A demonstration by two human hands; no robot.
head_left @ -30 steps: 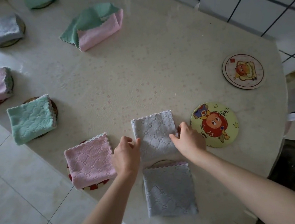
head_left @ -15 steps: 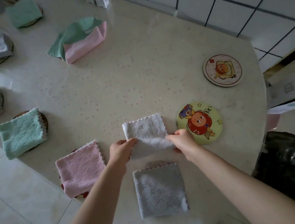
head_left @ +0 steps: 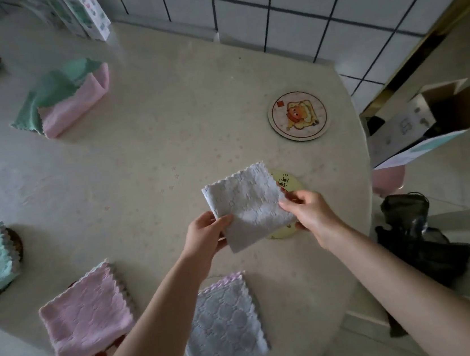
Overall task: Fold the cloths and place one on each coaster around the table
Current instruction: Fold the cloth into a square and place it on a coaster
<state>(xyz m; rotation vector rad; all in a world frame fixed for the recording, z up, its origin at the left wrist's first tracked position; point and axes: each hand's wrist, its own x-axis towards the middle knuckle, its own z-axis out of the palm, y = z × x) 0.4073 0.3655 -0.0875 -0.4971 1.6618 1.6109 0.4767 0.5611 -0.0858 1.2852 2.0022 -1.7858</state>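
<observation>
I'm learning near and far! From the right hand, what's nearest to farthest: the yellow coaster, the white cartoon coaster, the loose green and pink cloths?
1. Yellow coaster: right by the right hand, partly hidden by the grey cloth.
2. White cartoon coaster: farther back, by the right edge of the table.
3. Loose green and pink cloths: far across, on the left.

Left hand (head_left: 205,234) and right hand (head_left: 310,213) pinch opposite edges of a folded grey cloth (head_left: 249,205) over the yellow coaster (head_left: 287,182), hiding most of it. Beyond that coaster lies a bare pale coaster (head_left: 298,116); nearer than it, a second grey cloth (head_left: 225,324); farther left, a pink cloth (head_left: 85,317).
</observation>
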